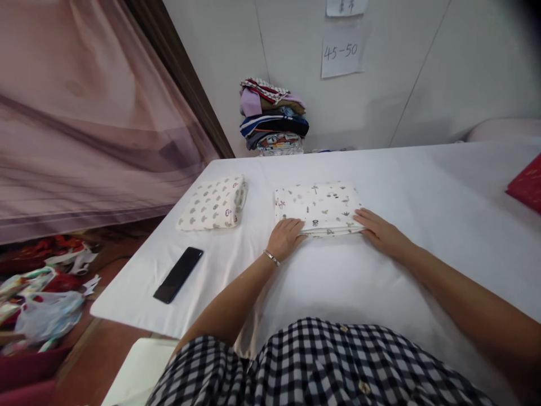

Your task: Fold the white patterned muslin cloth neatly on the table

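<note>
A folded white cloth [316, 203] with small printed figures lies flat on the white-covered table in front of me. My left hand [286, 238] grips its near left corner, fingers on top and thumb at the front edge. At the near right corner, my right hand [380, 232] has its fingers curled over the side of the cloth; its thumb is hard to see. Layered folds show along the front edge between both hands. To the left sits another folded cloth [211, 204], cream with grey-green prints, apart from my hands.
A black phone [178, 275] lies near the left edge of the white table [346, 287]. Stacked folded clothes [274, 121] stand behind the far edge. A pink curtain [93, 113] hangs at left, above plastic bags [48, 316]. Something red [526, 185] lies at right.
</note>
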A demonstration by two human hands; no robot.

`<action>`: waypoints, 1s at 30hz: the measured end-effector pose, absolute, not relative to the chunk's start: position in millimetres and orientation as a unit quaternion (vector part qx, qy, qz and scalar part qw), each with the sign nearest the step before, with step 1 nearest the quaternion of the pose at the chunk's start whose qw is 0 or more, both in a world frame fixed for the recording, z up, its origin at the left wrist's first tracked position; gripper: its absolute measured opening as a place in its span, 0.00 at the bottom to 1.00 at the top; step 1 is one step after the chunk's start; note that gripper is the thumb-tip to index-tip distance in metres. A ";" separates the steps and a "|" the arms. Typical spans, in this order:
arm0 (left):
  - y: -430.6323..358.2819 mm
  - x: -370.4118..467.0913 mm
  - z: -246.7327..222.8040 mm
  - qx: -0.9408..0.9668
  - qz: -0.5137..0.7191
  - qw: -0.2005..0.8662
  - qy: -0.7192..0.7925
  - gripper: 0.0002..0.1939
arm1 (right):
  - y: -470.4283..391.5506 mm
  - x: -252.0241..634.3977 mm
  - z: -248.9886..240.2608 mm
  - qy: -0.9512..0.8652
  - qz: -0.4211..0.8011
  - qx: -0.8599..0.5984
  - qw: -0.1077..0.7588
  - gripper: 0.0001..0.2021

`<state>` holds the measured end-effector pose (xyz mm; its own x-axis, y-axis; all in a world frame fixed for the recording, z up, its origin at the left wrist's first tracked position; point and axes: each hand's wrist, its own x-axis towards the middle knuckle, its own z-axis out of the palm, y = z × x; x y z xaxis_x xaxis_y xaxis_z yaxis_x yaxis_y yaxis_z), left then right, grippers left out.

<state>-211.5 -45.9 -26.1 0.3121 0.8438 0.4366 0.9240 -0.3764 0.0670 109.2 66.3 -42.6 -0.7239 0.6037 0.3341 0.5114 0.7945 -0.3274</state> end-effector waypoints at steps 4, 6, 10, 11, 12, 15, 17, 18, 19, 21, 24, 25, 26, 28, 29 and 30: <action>-48.9 -212.5 -27.0 -0.809 -0.207 0.085 -0.543 0.17 | 63.5 113.1 -40.1 -0.922 0.127 -0.302 0.206 0.22; -49.4 -215.3 -27.3 -0.810 -0.223 0.066 -0.538 0.16 | 63.5 114.8 -37.1 -0.917 0.160 -0.304 0.203 0.22; -39.3 -230.8 -25.4 -0.732 -0.332 0.044 -0.594 0.14 | 77.3 112.6 -34.5 -0.857 0.230 -0.392 0.243 0.23; -33.3 -236.4 -23.7 -0.687 -0.359 0.033 -0.631 0.13 | 85.0 109.8 -34.8 -0.830 0.244 -0.430 0.258 0.23; -25.9 -242.2 -21.4 -0.634 -0.378 0.009 -0.675 0.14 | 94.3 105.8 -35.2 -0.801 0.261 -0.466 0.272 0.24; 2.7 -257.2 -12.5 -0.454 -0.366 -0.150 -0.799 0.22 | 127.1 87.4 -33.9 -0.721 0.329 -0.547 0.270 0.29; 22.8 -262.6 -6.8 -0.377 -0.339 -0.232 -0.830 0.27 | 147.8 71.8 -29.5 -0.682 0.366 -0.586 0.238 0.34; 32.0 -263.5 -4.8 -0.359 -0.332 -0.249 -0.836 0.28 | 156.7 63.9 -26.6 -0.668 0.377 -0.602 0.223 0.36; 40.2 -263.5 -3.4 -0.351 -0.330 -0.255 -0.838 0.28 | 164.3 56.4 -23.8 -0.658 0.383 -0.613 0.213 0.38; 52.9 -261.6 -2.5 -0.344 -0.330 -0.257 -0.841 0.27 | 176.1 44.1 -19.9 -0.648 0.383 -0.626 0.206 0.41; 63.7 -258.9 -3.4 -0.343 -0.328 -0.274 -0.837 0.23 | 186.0 35.3 -21.5 -0.657 0.361 -0.629 0.207 0.45; 66.4 -259.1 -3.4 -0.348 -0.329 -0.276 -0.833 0.21 | 187.7 34.9 -23.7 -0.659 0.356 -0.627 0.212 0.46; 69.4 -259.9 -2.9 -0.356 -0.334 -0.275 -0.829 0.21 | 189.0 35.6 -26.3 -0.659 0.354 -0.625 0.223 0.45; 78.3 -263.1 -0.5 -0.375 -0.348 -0.265 -0.818 0.22 | 191.0 38.2 -31.7 -0.652 0.359 -0.614 0.262 0.43; 84.9 -265.1 1.1 -0.386 -0.356 -0.257 -0.811 0.24 | 192.3 39.6 -34.0 -0.645 0.362 -0.608 0.289 0.42; 92.8 -267.0 2.6 -0.398 -0.364 -0.248 -0.805 0.26 | 194.1 40.6 -36.0 -0.638 0.362 -0.603 0.315 0.42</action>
<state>-267.0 92.8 2.6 -0.5603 0.8210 -0.1097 0.4593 0.4181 0.7837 40.6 194.1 -36.0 -0.0744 0.9967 -0.0336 0.5405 0.0120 -0.8412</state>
